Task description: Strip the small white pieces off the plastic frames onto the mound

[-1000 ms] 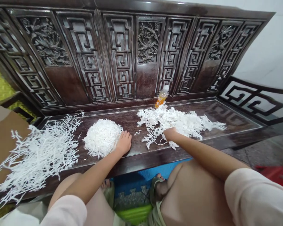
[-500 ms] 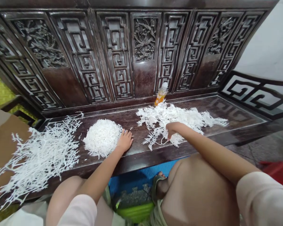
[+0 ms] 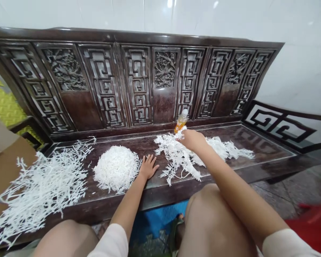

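My left hand (image 3: 149,167) lies flat on the dark wooden bench (image 3: 152,189), fingers spread, beside the right edge of a round heap of short white pieces (image 3: 116,169). My right hand (image 3: 194,140) is over a spread pile of white branched pieces (image 3: 171,148) on the right. Its fingers are bent and closed on a white branched piece (image 3: 180,133) at the pile's back edge, near the bottle. The palm and part of the fingertips are hidden from me. A thin white strand loops out at the pile's front.
A bottle of orange liquid (image 3: 180,124) with a white cap stands behind the right pile. Long white branched sprigs (image 3: 48,185) are heaped at the left, overhanging the bench front. The carved backrest (image 3: 164,101) rises behind. A cardboard box (image 3: 9,164) stands at the left end.
The view has tilted up, showing more wall. My right hand has moved from the pile's front to its back, near the bottle. My left hand stays flat, slightly farther from the round heap.
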`<state>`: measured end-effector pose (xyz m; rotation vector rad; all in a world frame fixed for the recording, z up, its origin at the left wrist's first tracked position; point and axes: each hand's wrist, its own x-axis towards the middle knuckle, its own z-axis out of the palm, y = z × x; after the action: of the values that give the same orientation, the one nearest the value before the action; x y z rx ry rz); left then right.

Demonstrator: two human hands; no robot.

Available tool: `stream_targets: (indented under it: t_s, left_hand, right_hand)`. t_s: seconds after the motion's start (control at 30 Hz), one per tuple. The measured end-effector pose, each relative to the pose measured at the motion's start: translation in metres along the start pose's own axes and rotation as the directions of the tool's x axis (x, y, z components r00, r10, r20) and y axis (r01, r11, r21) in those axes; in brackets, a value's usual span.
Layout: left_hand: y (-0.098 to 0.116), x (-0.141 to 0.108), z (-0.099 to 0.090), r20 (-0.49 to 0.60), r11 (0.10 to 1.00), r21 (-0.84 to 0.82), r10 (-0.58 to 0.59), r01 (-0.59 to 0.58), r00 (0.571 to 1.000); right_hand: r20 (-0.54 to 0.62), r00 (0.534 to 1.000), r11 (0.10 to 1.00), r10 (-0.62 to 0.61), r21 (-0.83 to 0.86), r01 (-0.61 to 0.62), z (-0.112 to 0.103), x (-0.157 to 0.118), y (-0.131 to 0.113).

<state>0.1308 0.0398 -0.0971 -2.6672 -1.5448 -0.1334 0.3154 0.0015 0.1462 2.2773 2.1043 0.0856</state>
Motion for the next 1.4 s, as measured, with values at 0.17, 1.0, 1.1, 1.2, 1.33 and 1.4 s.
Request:
stream_targets:
  t_s: [0.17, 1.0, 1.1, 1.2, 1.33, 1.4]
  left_hand:
    - [-0.024, -0.008, 0.0, -0.025, 0.997, 0.057, -0.056, 0.057, 0.998]
    - [0.009, -0.109, -0.011, 0.009, 0.978, -0.089, 0.189, -0.187, 0.982]
    - [-0.011, -0.1, -0.011, 0.032, 0.987, -0.064, 0.151, -0.149, 0.988]
    - [-0.037, -0.094, -0.014, 0.034, 0.994, -0.011, 0.106, -0.105, 0.994]
    - [-0.057, -0.091, -0.018, 0.018, 0.984, 0.065, 0.166, -0.167, 0.986]
    - [-0.057, -0.092, -0.019, -0.004, 0.966, 0.095, 0.241, -0.24, 0.97]
  right_hand:
    - [-0.098, 0.982, 0.984, -0.162, 0.061, 0.168, -0.005, -0.019, -0.032]
    - [0.057, 0.929, 0.924, -0.365, 0.141, 0.354, 0.014, -0.021, -0.09]
    - [0.068, 0.921, 0.917, -0.383, 0.148, 0.37, 0.017, -0.016, -0.094]
    - [0.064, 0.92, 0.915, -0.388, 0.146, 0.376, 0.021, -0.01, -0.096]
    - [0.07, 0.92, 0.917, -0.386, 0.135, 0.374, 0.026, -0.006, -0.096]
    - [0.082, 0.923, 0.922, -0.376, 0.134, 0.364, 0.028, -0.003, -0.095]
